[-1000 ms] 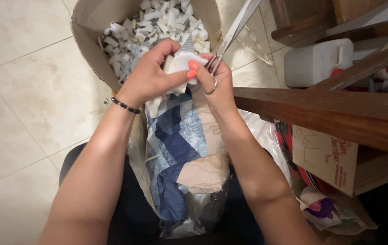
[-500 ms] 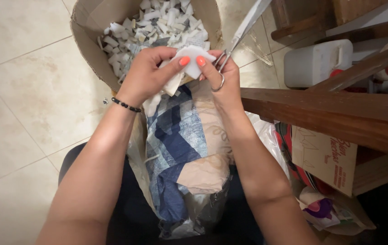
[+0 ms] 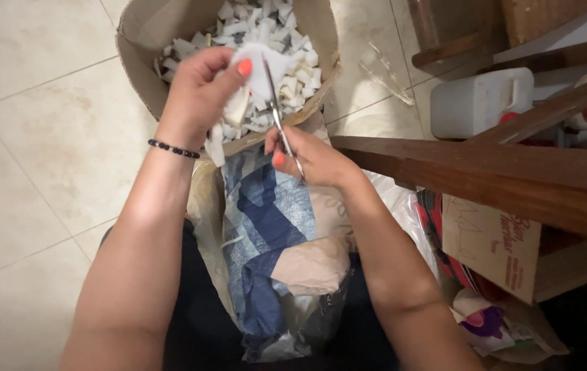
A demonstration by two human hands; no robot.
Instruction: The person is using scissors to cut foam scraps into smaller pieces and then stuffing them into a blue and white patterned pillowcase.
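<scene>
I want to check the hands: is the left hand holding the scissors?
No, the right hand holds the scissors; the left hand holds a white scrap.

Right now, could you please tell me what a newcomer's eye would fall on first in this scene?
At top centre, the left hand holds a white scrap of fabric against the blades of slim metal scissors gripped by the right hand. Just behind them stands a brown cardboard box heaped with small white cut pieces. Below the hands, on the lap, lies a clear plastic bag of blue and beige cloth.
</scene>
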